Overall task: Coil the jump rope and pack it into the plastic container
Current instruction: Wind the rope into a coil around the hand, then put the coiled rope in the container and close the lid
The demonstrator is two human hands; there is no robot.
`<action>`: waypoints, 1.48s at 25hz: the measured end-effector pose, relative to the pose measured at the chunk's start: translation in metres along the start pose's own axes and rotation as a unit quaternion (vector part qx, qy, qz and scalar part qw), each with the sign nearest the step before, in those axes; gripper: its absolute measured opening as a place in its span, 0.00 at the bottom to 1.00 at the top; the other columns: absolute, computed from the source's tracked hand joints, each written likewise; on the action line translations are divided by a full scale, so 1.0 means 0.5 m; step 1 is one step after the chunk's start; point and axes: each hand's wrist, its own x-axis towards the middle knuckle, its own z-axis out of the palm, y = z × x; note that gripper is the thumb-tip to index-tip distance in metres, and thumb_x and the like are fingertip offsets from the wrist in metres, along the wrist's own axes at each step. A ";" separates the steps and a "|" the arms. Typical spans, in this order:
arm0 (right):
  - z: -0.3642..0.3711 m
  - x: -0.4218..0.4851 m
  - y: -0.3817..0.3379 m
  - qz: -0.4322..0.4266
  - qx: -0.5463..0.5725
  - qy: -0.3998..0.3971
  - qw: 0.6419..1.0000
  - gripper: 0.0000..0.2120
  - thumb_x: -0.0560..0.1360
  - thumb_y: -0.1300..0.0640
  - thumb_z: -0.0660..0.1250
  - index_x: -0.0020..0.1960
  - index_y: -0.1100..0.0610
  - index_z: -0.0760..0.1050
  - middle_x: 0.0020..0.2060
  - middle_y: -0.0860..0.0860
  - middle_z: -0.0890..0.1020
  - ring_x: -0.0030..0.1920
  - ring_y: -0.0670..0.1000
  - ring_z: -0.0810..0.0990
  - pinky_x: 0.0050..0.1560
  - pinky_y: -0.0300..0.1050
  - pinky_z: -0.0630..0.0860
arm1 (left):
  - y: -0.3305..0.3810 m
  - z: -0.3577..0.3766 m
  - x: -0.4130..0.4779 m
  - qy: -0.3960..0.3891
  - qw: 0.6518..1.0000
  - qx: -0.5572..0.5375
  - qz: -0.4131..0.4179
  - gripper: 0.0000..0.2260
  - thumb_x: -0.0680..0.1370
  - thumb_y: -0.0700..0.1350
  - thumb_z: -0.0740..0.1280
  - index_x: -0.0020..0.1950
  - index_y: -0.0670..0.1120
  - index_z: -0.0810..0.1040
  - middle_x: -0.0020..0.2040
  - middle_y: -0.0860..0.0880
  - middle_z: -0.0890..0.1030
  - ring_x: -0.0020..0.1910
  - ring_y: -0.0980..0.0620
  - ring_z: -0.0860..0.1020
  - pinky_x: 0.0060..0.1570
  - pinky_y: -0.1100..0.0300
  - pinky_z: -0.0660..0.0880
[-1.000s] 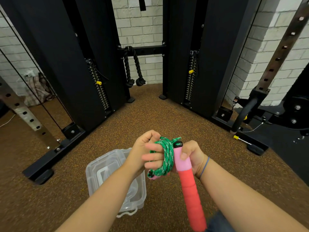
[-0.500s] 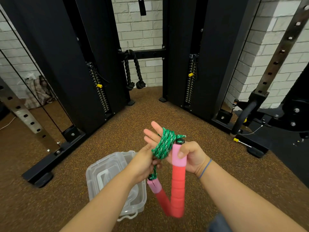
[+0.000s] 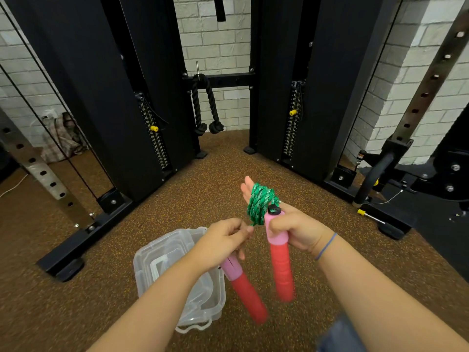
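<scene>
Head view, looking down past two bare forearms at a speckled brown floor (image 3: 177, 199). The jump rope's cord (image 3: 260, 205) is green with pale flecks, wound in a thick bundle of loops around the outstretched fingers (image 3: 247, 189) of the right hand (image 3: 297, 229). That hand's thumb and palm clamp the pink collar of one handle (image 3: 280, 262), which hangs straight down, its red foam grip blurred at the lower end. The left hand (image 3: 223, 243) is closed, pinching the cord just below the bundle between thumb and forefinger, and the second handle (image 3: 245, 290) dangles from under it, tilted toward the lower right, with the same pink collar and red grip. The two handles hang near each other without touching. A thin blue band (image 3: 326, 246) circles the right wrist. On the floor under the left forearm sits the clear plastic container (image 3: 157, 255), open, with what looks like its lid lying inside; the rope is held in the air above and just right of it. Black gym machine columns (image 3: 101, 97) stand beyond, against a white brick wall (image 3: 215, 41).
</scene>
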 end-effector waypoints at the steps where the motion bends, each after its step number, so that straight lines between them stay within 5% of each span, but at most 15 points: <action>1: -0.003 0.002 0.006 0.017 -0.027 0.014 0.999 0.41 0.55 0.68 0.61 0.66 0.43 0.66 0.73 0.54 0.66 0.72 0.63 0.59 0.72 0.64 0.56 | 0.002 -0.004 -0.004 0.010 1.000 0.025 0.004 0.13 0.78 0.47 0.64 0.33 0.49 0.72 0.21 0.54 0.75 0.24 0.55 0.76 0.31 0.63 0.72; 2: -0.006 0.003 0.010 0.037 -0.059 0.020 0.997 0.41 0.57 0.67 0.62 0.68 0.45 0.66 0.71 0.61 0.66 0.71 0.67 0.59 0.68 0.62 0.64 | 0.004 -0.008 -0.007 0.019 0.999 0.044 0.005 0.12 0.77 0.48 0.66 0.33 0.48 0.74 0.22 0.53 0.76 0.23 0.56 0.76 0.31 0.64 0.73; 4: -0.008 0.004 0.015 0.078 -0.152 0.014 0.985 0.38 0.56 0.62 0.66 0.67 0.62 0.68 0.63 0.71 0.72 0.61 0.66 0.75 0.47 0.49 0.73 | 0.010 -0.012 -0.012 0.032 0.995 0.092 0.013 0.09 0.75 0.46 0.68 0.36 0.45 0.77 0.24 0.53 0.77 0.22 0.58 0.75 0.29 0.65 0.72; 6: 0.003 0.002 0.008 0.102 -0.252 0.008 0.962 0.23 0.57 0.60 0.66 0.48 0.72 0.72 0.35 0.62 0.80 0.32 0.50 0.77 0.31 0.37 0.67 | 0.015 -0.015 -0.015 0.023 0.989 0.147 0.022 0.04 0.73 0.42 0.68 0.37 0.47 0.78 0.26 0.54 0.76 0.21 0.64 0.72 0.27 0.67 0.70; 8: 0.010 0.002 0.004 0.124 -0.321 0.000 0.939 0.08 0.58 0.60 0.65 0.34 0.64 0.70 0.23 0.52 0.72 0.22 0.46 0.69 0.26 0.37 0.63 | 0.017 -0.015 -0.021 -0.013 0.987 0.160 0.005 0.05 0.71 0.39 0.67 0.42 0.49 0.78 0.28 0.53 0.76 0.21 0.65 0.72 0.23 0.71 0.67; 14: 0.006 0.005 0.018 0.128 -0.497 -0.015 0.858 0.14 0.64 0.61 0.69 0.28 0.54 0.65 0.24 0.47 0.68 0.25 0.47 0.66 0.29 0.41 0.62 | 0.015 -0.012 -0.023 -0.034 0.984 0.175 0.001 0.13 0.66 0.38 0.67 0.47 0.51 0.77 0.30 0.52 0.76 0.28 0.55 0.73 0.33 0.59 0.72; 19: 0.009 0.004 0.011 0.141 -0.556 -0.017 0.819 0.18 0.66 0.60 0.70 0.27 0.54 0.62 0.23 0.47 0.68 0.24 0.45 0.65 0.25 0.36 0.61 | 0.007 -0.014 -0.023 0.019 0.975 0.222 0.025 0.17 0.63 0.44 0.69 0.49 0.55 0.73 0.43 0.53 0.81 0.37 0.51 0.77 0.38 0.52 0.76; 25: -0.013 0.004 0.012 0.229 -0.476 -0.071 0.846 0.05 0.64 0.60 0.68 0.37 0.60 0.82 0.18 0.45 0.75 0.24 0.43 0.72 0.31 0.39 0.67 | 0.015 -0.011 -0.026 0.030 0.963 0.263 0.058 0.18 0.63 0.49 0.72 0.49 0.58 0.71 0.44 0.58 0.79 0.39 0.57 0.76 0.41 0.53 0.77; 29: -0.022 -0.006 0.002 0.252 -0.293 -0.174 0.906 0.12 0.61 0.66 0.61 0.40 0.58 0.80 0.30 0.47 0.84 0.37 0.46 0.81 0.46 0.41 0.73 | 0.015 -0.020 -0.024 0.017 0.982 0.175 0.069 0.23 0.59 0.53 0.79 0.49 0.57 0.75 0.45 0.58 0.80 0.43 0.61 0.78 0.45 0.56 0.78; 32: -0.032 -0.014 0.000 0.241 -0.180 -0.217 0.929 0.13 0.60 0.69 0.59 0.38 0.60 0.79 0.32 0.51 0.85 0.38 0.50 0.84 0.47 0.38 0.76 | 0.017 -0.032 -0.024 -0.035 0.993 0.103 0.054 0.29 0.58 0.50 0.81 0.56 0.56 0.76 0.52 0.57 0.80 0.47 0.63 0.78 0.50 0.64 0.76; 37: -0.014 -0.016 0.007 0.191 -0.017 -0.240 0.952 0.15 0.53 0.63 0.61 0.36 0.59 0.81 0.32 0.53 0.85 0.38 0.52 0.85 0.46 0.41 0.79 | 0.022 -0.050 -0.027 -0.136 0.990 0.004 0.049 0.29 0.63 0.43 0.79 0.62 0.51 0.76 0.57 0.49 0.81 0.55 0.53 0.80 0.57 0.57 0.76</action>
